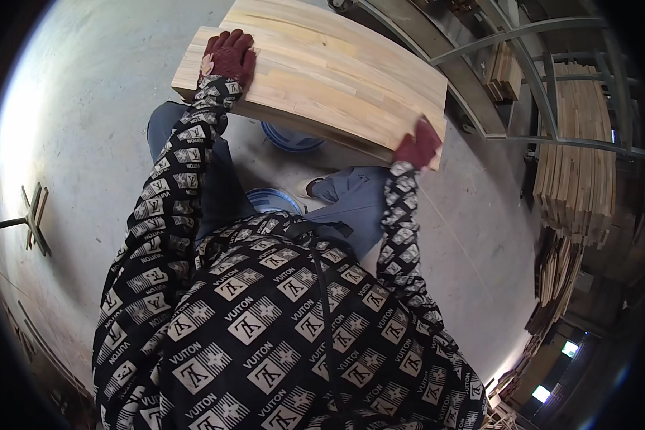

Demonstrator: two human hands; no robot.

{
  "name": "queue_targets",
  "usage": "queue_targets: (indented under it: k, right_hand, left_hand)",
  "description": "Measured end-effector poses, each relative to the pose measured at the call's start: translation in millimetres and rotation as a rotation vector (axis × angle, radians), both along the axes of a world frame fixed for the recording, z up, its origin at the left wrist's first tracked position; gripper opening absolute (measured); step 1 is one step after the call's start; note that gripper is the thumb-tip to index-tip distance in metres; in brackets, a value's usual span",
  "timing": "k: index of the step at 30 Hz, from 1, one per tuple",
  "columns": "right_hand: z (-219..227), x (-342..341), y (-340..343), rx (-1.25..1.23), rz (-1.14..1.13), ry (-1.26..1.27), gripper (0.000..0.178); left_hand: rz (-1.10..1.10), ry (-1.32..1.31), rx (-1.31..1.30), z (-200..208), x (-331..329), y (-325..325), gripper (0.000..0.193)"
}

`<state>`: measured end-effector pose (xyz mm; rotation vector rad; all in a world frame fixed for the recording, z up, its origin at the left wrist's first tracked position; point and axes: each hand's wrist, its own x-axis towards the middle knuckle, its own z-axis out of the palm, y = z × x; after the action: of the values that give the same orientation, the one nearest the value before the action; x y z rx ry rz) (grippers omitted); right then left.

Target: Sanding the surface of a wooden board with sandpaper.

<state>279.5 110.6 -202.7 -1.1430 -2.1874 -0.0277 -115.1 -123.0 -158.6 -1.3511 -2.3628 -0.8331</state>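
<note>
A stack of pale laminated wood panels lies in front of me, the top one set slightly off from the one below at the left end. My left hand, in a dark red knit glove, rests flat on the left end with its fingers spread. At the near right corner is my right hand in a matching glove, blurred by motion. Its fingers look stretched out and the thumb stands apart, with nothing visible in it. Whether it touches the wood is hard to see.
One blue round container stands beneath the panels and another between my legs. On the right is a grey metal frame rack beside stacked wood strips. A dark crossed-leg stand is on the concrete floor at left.
</note>
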Motion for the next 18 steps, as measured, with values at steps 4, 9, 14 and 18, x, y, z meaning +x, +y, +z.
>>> queue_targets:
  k: [4, 9, 14, 18]
  right_hand:
    - [-16, -123, -115, -0.494, 0.472, 0.572, 0.046]
    - [65, -153, -156, -0.084, 0.813, -0.107, 0.053]
    - [-29, -18, -37, -0.356, 0.462, 0.326, 0.048]
    - [40, 28, -9, -0.148, 0.160, -0.008, 0.043]
  left_hand:
    - [-0.024, 0.022, 0.014, 0, 2, 6, 0.031]
    - [0.021, -0.007, -0.014, -7, -2, -10, 0.032]
    - [-0.019, -0.010, 0.009, 0, 4, 9, 0.032]
    - [0.045, 0.000, -0.008, 1, 2, -13, 0.032]
